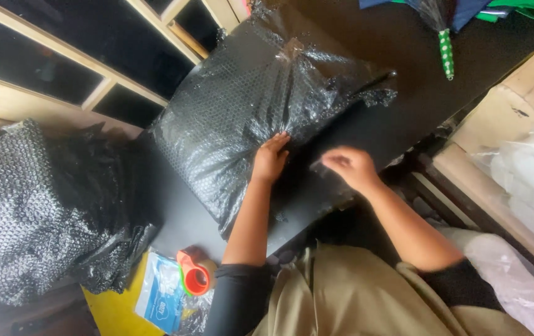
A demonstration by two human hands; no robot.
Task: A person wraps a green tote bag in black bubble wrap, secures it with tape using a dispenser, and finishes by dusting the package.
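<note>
The person wears a khaki top over black sleeves pushed up near the elbows; forearms and both hands are bare.

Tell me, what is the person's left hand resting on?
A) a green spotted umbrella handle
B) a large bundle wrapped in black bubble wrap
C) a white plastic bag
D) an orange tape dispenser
B: the left hand lies flat on the black bubble-wrapped bundle on the dark table, while the orange tape dispenser sits apart, nearer the person's body.
</note>
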